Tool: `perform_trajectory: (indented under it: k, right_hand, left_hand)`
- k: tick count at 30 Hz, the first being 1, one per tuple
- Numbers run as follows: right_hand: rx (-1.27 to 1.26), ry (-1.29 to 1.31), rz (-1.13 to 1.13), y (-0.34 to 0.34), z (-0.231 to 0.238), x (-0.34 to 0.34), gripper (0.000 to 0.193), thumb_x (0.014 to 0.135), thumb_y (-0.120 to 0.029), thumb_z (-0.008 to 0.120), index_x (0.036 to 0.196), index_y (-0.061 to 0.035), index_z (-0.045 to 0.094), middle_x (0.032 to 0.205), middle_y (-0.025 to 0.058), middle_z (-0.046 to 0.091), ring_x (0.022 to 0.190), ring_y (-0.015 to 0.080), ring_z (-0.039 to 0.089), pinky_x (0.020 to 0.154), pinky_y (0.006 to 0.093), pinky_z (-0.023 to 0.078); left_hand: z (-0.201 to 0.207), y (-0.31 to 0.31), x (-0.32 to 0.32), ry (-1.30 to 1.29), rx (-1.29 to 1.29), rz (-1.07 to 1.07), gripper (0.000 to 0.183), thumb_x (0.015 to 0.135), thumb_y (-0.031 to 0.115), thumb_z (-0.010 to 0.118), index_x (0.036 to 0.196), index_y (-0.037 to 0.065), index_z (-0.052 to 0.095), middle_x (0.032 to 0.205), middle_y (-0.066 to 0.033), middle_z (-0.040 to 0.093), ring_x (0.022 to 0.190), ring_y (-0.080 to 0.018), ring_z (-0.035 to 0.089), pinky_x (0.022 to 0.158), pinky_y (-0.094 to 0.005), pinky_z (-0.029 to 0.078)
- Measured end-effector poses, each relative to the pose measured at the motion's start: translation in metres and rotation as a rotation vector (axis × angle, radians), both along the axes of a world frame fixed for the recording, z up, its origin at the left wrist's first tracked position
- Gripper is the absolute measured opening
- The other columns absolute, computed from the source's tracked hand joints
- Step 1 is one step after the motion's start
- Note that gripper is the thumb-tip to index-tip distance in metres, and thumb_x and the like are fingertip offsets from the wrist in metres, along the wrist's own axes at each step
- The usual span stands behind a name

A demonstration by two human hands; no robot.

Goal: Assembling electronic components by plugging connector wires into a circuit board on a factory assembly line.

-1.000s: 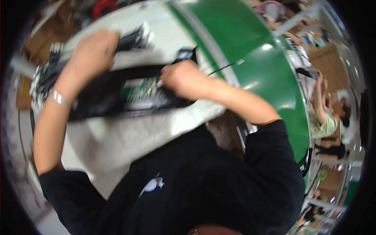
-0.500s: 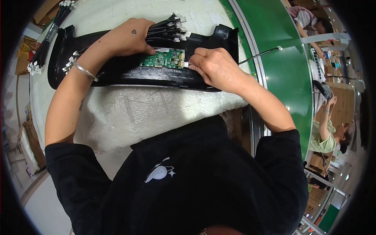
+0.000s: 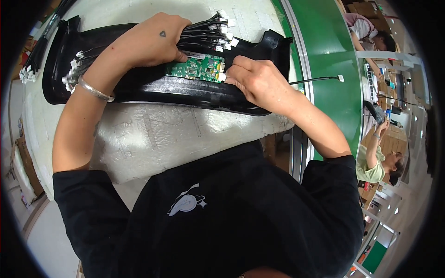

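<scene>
A long black plastic housing (image 3: 157,90) lies across the padded surface, its open side up. Within it sits a green circuit board (image 3: 197,68). My left hand (image 3: 160,39) is closed round a bundle of black cables (image 3: 206,34) with white plugs, and its thumb rests by the board's upper edge. At the board's right end my right hand (image 3: 259,83) pinches a white connector (image 3: 222,77), which meets the socket there; how deep it sits cannot be seen. A thin black cable (image 3: 315,80) trails rightward from behind this hand to a free white plug.
More white plugs (image 3: 72,76) lie at the housing's left. Another cable bundle (image 3: 41,44) is at the far left. Under the housing is a pale wrapped pad (image 3: 143,139). A metal rail (image 3: 301,51) borders a green belt (image 3: 331,41) on the right, with people working beyond.
The whole view has shifted slightly, so the housing appears a little lower on the right. Both hands keep their grips, the right still at the board's end connector.
</scene>
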State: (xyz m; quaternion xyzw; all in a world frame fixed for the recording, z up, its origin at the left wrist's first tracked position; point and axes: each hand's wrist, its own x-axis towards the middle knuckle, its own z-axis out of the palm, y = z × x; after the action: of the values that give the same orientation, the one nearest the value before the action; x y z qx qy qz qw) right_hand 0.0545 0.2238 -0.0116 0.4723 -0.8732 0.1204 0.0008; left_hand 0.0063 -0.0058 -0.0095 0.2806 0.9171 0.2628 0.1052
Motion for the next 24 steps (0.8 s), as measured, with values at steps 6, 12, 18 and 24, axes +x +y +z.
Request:
perform_trajectory:
  k: [6,12,18,24]
  right_hand:
    - [-0.098,0.033,0.034,0.002,0.008,0.004,0.005,0.063,-0.005,0.058,0.066,-0.0034,0.054,0.068,0.0087,0.051,0.061,0.0243,0.056,0.049,0.0337,0.047]
    - [-0.236,0.113,-0.119,-0.017,0.001,0.019,0.017,0.069,-0.022,0.058,0.075,-0.0073,0.053,0.077,0.0084,0.052,0.068,0.0248,0.056,0.055,0.0355,0.047]
    - [-0.108,0.043,-0.014,-0.026,-0.002,0.067,0.028,0.072,-0.025,0.059,0.08,-0.0008,0.049,0.071,0.0113,0.056,0.066,0.0289,0.059,0.053,0.0379,0.047]
    - [-0.133,0.099,-0.175,0.023,0.029,0.06,0.013,0.07,-0.014,0.054,0.073,-0.0025,0.048,0.069,0.0102,0.056,0.065,0.0276,0.059,0.051,0.0386,0.047]
  left_hand:
    - [0.027,-0.002,0.002,-0.059,-0.02,-0.046,0.034,0.065,0.016,0.07,0.09,-0.003,0.058,0.084,-0.0213,0.06,0.082,-0.0382,0.056,0.075,-0.0383,0.045]
    - [0.025,-0.012,0.019,0.019,-0.112,0.061,0.046,0.058,0.018,0.076,0.096,0.0,0.057,0.093,-0.0209,0.059,0.092,-0.0373,0.054,0.079,-0.0407,0.043]
    - [0.061,0.003,0.036,0.093,0.108,0.132,0.036,0.062,0.007,0.071,0.092,-0.005,0.055,0.075,-0.016,0.059,0.068,-0.0294,0.057,0.066,-0.0333,0.045]
    - [0.17,-0.045,0.039,0.103,0.928,0.46,0.037,0.08,0.018,0.06,0.108,0.0,0.044,0.072,-0.001,0.045,0.055,-0.0047,0.039,0.05,-0.0175,0.031]
